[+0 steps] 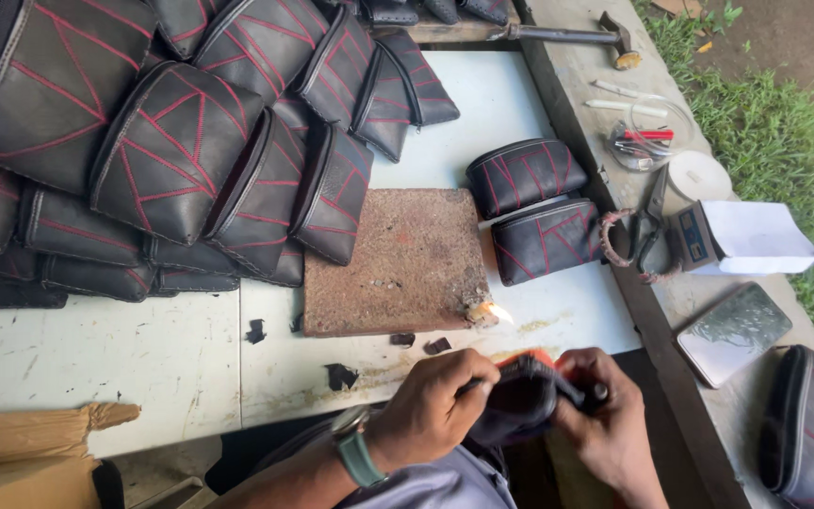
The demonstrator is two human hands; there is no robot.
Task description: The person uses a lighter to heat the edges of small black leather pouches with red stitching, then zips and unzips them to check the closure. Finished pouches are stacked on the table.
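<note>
Here, at the lower centre of the frame, the left hand [431, 405] and the right hand [605, 424] both close their fingers around 1 black pouch [520, 401], apparently finishing its edge near the small flame [499, 313], so turning it needs a steady grip.

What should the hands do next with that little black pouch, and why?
Probably tilt the black pouch a bit closer to the small flame burning at the corner of the brown block. Both the left hand and right hand hold the pouch just below the flame, so singeing an edge looks likely, carefully.
</note>
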